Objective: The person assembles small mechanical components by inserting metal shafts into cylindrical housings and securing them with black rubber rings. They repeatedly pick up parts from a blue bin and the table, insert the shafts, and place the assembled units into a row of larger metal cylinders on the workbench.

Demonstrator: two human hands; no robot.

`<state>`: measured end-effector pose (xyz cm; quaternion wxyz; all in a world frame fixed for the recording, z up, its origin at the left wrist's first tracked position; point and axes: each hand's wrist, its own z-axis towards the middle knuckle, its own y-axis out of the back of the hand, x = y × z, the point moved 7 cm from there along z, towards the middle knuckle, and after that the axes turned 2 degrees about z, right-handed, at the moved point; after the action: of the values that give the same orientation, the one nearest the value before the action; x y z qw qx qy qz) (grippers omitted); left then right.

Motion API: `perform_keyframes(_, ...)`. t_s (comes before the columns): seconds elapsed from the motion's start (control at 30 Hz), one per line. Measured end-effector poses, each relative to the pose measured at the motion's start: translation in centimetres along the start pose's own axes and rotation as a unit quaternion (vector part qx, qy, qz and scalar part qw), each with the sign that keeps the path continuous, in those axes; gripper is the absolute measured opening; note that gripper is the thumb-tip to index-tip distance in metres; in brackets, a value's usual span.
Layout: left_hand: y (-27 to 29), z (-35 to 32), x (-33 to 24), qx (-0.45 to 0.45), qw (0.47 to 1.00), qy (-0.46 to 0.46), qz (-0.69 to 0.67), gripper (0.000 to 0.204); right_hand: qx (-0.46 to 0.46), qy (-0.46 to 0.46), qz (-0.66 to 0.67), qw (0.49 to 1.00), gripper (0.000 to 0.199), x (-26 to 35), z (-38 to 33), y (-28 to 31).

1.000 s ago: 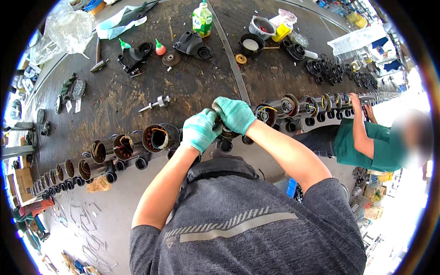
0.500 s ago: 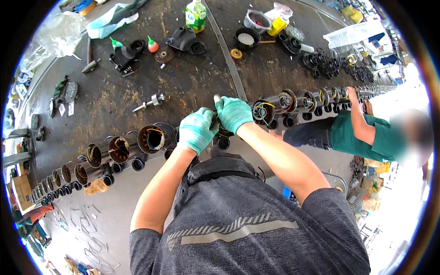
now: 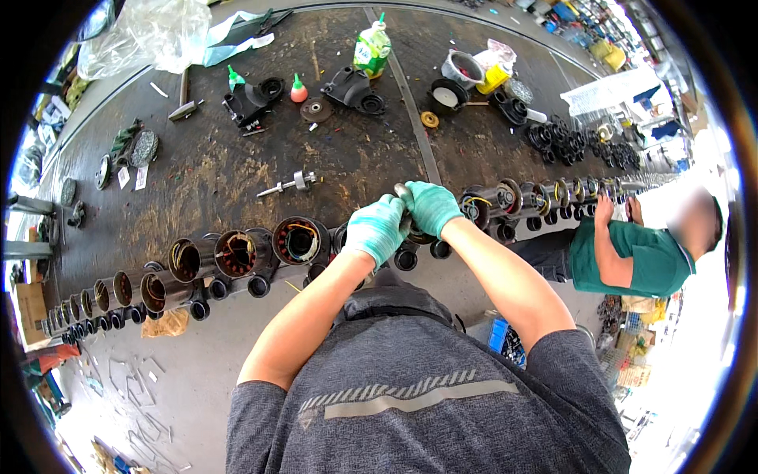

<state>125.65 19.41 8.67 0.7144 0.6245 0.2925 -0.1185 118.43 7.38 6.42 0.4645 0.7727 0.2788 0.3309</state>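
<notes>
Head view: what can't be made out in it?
Head view: most of whatever lies between the green-gloved left hand and green-gloved right hand, covered by both.
Head view: crumpled clear plastic bag, top cut off by the upper edge.
Head view: farthest-left black cylindrical housings, insides too small.

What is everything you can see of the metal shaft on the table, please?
The shaft looks like silvery metal: a slender rod at the left, thicker round collars toward the right. It lies on its side, slightly slanted, right end farther away, on the dark, scuffed table, beyond and left of the left hand. No hand touches it.
</notes>
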Motion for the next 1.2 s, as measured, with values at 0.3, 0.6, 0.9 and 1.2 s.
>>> perform_keyframes(0.3, 7.0, -2.4, 1.0, 0.061, 0.994, -0.092, -0.015, 0.062, -0.088, 0.08, 0.049, 0.992, 0.084, 2.9, -9.2, 2.5)
perform_keyframes(0.6, 3.7, -5.7, 1.3, 0.182, 0.974, 0.005, 0.136, 0.091, -0.032, 0.079, -0.025, 0.996, 0.091, 3.1, -8.0, 0.9)
perform_keyframes(0.9, 5.2, -6.4, 2.1, 0.089, 0.987, -0.032, 0.132, 0.1, -0.083, 0.103, 0.124, 0.983, 0.051, 6.3, -5.6, 6.3)
perform_keyframes(1.2, 13.4, -15.9, 6.5, -0.054, 0.997, -0.06, -0.006, 0.054, 0.177, 0.073, -0.028, 0.981, 0.058, 15.0, 15.5, -6.1)
